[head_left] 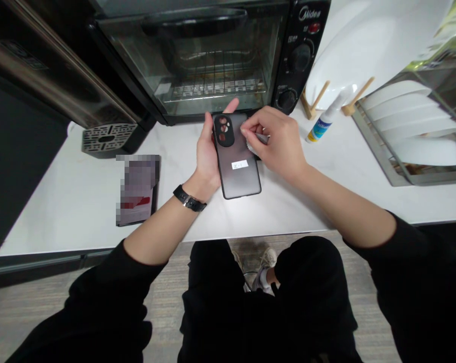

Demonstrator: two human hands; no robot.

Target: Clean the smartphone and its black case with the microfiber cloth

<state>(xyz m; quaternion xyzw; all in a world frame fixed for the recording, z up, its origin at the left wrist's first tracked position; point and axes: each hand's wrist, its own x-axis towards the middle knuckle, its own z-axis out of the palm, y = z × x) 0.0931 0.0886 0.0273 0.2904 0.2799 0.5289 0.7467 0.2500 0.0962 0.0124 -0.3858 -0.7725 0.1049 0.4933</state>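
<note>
A translucent phone case (238,179) with a black rim and a small white label lies tilted across my left hand (208,156). My left fingers are behind it, and skin shows through its camera holes, so it looks like a case without a phone. My right hand (278,143), fingers pinched together, holds a small grey cloth (255,143) against the case's right side, near the upper edge. Most of the cloth is hidden under the fingers. To the right of my right hand stands a white spray bottle (320,128) with a blue and yellow label.
A black toaster oven (212,60) stands just behind my hands. On the left are a machine with a slotted drip tray (109,137) and a flat dark-edged item (139,189), partly pixelated. White plates (401,116) sit in a metal rack, near a large dish (348,45) on wooden pegs.
</note>
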